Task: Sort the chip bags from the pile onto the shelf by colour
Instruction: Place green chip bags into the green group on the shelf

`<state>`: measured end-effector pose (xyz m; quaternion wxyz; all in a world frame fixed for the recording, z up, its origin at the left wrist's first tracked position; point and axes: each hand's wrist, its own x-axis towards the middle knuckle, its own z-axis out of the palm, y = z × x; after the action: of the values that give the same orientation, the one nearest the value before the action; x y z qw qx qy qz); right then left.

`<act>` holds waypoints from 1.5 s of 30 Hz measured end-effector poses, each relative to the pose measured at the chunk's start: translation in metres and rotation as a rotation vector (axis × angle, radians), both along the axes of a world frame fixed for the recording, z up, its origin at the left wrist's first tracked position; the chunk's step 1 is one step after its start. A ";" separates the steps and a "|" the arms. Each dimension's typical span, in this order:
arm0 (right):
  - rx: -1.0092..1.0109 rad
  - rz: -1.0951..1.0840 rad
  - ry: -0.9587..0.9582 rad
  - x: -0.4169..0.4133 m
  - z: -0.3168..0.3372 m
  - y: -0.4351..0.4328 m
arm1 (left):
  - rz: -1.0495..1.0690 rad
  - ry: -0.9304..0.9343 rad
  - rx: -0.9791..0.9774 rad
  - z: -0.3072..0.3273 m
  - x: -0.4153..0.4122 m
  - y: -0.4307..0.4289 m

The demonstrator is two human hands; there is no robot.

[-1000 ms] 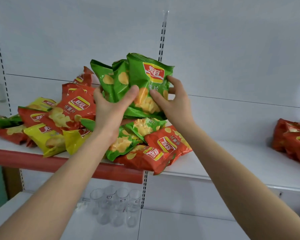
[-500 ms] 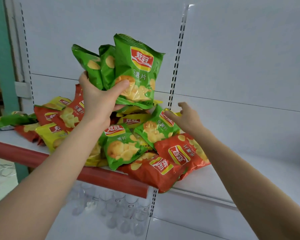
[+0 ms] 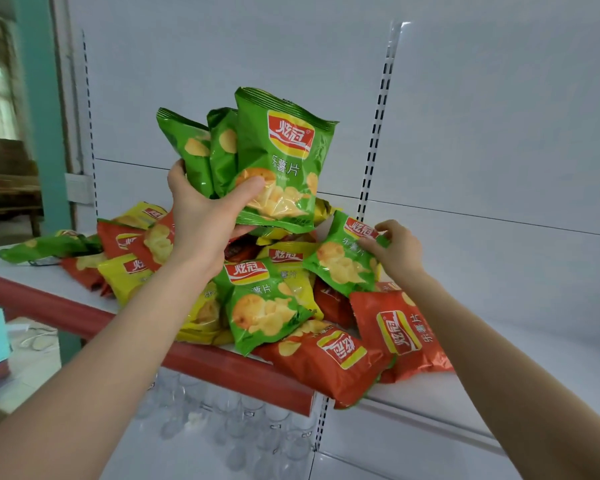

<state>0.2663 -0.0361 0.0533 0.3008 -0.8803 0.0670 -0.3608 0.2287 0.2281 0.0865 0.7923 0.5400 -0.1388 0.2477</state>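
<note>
Chip bags look light, air-puffed, slick foil, and the contents would crush easily. Best taken by a sealed edge or corner, not squeezed mid-bag.

Left grip is clenched round the lower ends of three green bags. They fan upright above the pile, with the thumb across the front one. A bunch like that could slide apart.

Right grip pinches the top corner of a fourth green bag lying on the pile's right side, fingers curled tight.

Pile sits on the shelf, with red, yellow and green mixed.
</note>
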 end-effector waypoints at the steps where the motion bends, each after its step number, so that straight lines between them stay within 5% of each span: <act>1: 0.026 -0.010 -0.044 0.000 0.004 -0.001 | 0.007 -0.006 0.001 0.000 -0.001 0.002; 17: 0.217 -0.116 -0.450 -0.116 0.031 -0.034 | -0.152 -0.056 0.043 -0.013 -0.025 -0.026; 34: 0.558 -0.342 -0.362 -0.376 -0.011 -0.179 | -0.690 0.039 0.039 -0.058 -0.178 -0.277; 45: 0.734 -0.388 -0.334 -0.536 -0.041 -0.326 | -0.776 0.122 -0.035 -0.063 -0.283 -0.431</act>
<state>-0.2700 -0.3618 0.0127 0.5267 -0.6161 0.3050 -0.5000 -0.0543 -0.2029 0.0230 0.8429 0.4477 -0.2810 -0.1003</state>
